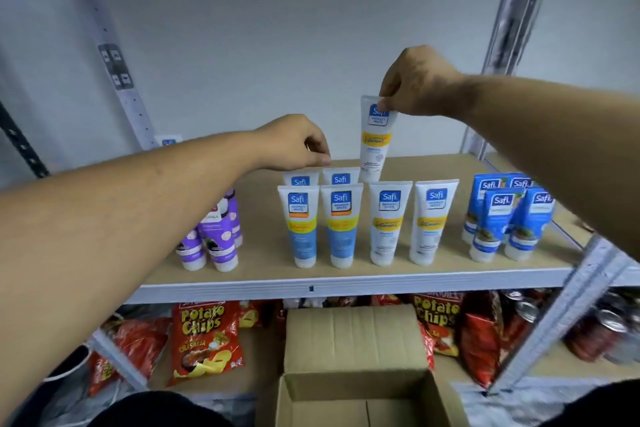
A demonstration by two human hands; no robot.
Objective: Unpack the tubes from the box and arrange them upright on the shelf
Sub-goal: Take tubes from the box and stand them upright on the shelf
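From the head view I read the right hand [412, 83] at 1 o'clock of centre, its fingers [382, 104] pinching the flat crimped end of a white-and-yellow tube [375, 146]; the tube hangs cap-down and its cap is hidden behind the front row, so I cannot tell whether it touches the shelf [346, 279]. The left hand [294, 146] sits at 10 o'clock of centre with fingers curled down over the top edge of a back-row tube [300, 178]; whether they pinch it or only touch it I cannot tell. That tube and its back-row neighbour [341, 177] show only their top labels. Four front-row tubes [367, 222] stand upright on their caps, just beside one another. At 3 o'clock stands a cluster of blue tubes [507, 215]; at 9 o'clock, purple tubes [214, 239] are partly covered by the left forearm. The open cardboard box [353, 392] lies at 6 o'clock, cut off by the frame edge; its contents are not visible. Potato chip bags [204, 340] fill the lower shelf, blurred at the right.
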